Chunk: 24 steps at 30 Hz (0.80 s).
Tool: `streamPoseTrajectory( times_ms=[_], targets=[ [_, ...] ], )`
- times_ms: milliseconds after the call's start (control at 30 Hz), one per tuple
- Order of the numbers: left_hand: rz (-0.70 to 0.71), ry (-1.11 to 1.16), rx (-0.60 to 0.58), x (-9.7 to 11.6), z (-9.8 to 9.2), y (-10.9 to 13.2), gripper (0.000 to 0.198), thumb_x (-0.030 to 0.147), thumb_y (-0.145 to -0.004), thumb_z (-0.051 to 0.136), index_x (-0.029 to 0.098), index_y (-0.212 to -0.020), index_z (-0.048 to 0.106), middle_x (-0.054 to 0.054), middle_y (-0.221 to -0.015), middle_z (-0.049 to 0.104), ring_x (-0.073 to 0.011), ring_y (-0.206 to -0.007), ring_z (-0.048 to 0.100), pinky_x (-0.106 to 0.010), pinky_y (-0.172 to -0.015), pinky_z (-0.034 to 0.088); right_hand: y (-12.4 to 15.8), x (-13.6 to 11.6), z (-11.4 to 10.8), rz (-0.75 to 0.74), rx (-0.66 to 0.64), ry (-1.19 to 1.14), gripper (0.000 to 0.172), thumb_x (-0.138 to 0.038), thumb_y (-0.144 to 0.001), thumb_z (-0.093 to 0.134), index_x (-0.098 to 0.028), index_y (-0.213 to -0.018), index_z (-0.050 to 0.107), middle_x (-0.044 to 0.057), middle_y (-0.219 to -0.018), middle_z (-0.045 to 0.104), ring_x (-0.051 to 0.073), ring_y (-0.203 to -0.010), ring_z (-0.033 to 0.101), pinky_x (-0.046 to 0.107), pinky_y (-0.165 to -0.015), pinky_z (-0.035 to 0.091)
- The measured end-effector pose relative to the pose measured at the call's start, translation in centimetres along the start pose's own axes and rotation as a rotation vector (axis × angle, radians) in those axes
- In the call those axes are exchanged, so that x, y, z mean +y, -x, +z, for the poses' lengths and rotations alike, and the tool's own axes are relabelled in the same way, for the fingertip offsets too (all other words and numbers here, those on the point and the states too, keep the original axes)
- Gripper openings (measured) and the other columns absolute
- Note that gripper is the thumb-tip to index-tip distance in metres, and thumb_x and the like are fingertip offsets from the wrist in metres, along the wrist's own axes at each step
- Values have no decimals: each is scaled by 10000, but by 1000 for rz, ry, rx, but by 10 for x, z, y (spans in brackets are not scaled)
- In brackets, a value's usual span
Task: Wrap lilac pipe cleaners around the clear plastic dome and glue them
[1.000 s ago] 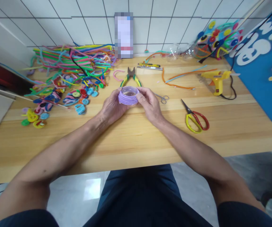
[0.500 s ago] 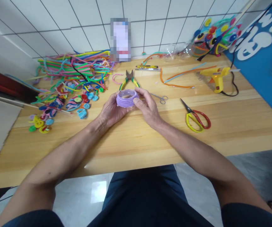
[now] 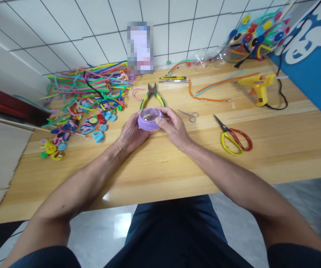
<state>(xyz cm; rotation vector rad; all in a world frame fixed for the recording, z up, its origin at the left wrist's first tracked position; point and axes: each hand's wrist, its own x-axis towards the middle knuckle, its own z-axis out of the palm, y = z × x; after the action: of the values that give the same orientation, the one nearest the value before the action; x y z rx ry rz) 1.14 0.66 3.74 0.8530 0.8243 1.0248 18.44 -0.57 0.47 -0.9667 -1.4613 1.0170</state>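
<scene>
A clear round cup wrapped in rings of purple pipe cleaner is held between my two hands, above the table. My left hand cradles it from the left and below. From the right, my right hand grips it, thumb on the near rim and fingers round the far side. Just beyond the cup lie cutting pliers with yellow-green handles, jaws pointing away. Small metal scissors rest to the right of my right hand. Further right are larger scissors with red and yellow handles.
Pipe cleaners are heaped at the back left, with small twisted pieces nearer. A yellow glue gun with a cord lies at the right. A phone leans on the tiled wall. Utility knives and decorated clear bottles are at the back.
The cup has tipped slightly toward me, showing more of its inside. Both hands keep their hold. The whole view has shifted and turned a little.
</scene>
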Motion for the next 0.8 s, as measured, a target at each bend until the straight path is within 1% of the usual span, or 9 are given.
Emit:
streamPoseTrajectory(
  times_ms=[67,167,333,567,700,800],
  targets=[
    [-8,3,-15,1,-1,0,361,549,-1026,640,219,-1065,782,-96,-1184,865,-332,-1359,743,-479,-1112,650,3,-4,2,-34,18,30,732,-848,-927,679,-277,-1384,696,114,-1440,727,310,-1325,679,483,-1144,581],
    [-8,19,-24,1,-2,0,338,503,-1040,600,219,-1072,780,-86,-1171,863,-312,-1335,754,-460,-1110,654,7,-10,5,-88,53,66,750,-823,-928,704,-268,-1431,658,141,-1486,684,326,-1377,646,516,-1199,548],
    [-7,5,17,-2,-4,1,277,478,-1030,621,241,-1033,764,-53,-1162,861,-292,-1324,755,-448,-1123,647,9,-14,9,-130,69,123,666,-770,-948,698,-281,-1398,660,125,-1456,701,341,-1393,621,554,-1249,503],
    [6,-15,11,-4,-3,2,277,486,-1018,637,245,-1035,770,-52,-1178,860,-292,-1348,736,-444,-1164,621,9,-13,11,-128,64,119,562,-662,-957,722,-274,-1357,651,116,-1405,725,341,-1356,639,552,-1243,503],
    [16,-36,6,-6,1,4,295,507,-1024,628,244,-1035,760,-62,-1149,857,-298,-1334,742,-454,-1158,612,11,-11,13,-104,65,114,569,-623,-929,757,-293,-1376,633,109,-1423,720,338,-1368,638,551,-1244,503],
    [70,-56,20,-9,3,5,300,542,-1010,661,252,-1044,730,-58,-1144,841,-281,-1310,749,-442,-1152,601,11,-8,13,-97,51,99,584,-586,-918,774,-295,-1402,627,112,-1463,711,342,-1396,631,562,-1259,498]
  ],
)
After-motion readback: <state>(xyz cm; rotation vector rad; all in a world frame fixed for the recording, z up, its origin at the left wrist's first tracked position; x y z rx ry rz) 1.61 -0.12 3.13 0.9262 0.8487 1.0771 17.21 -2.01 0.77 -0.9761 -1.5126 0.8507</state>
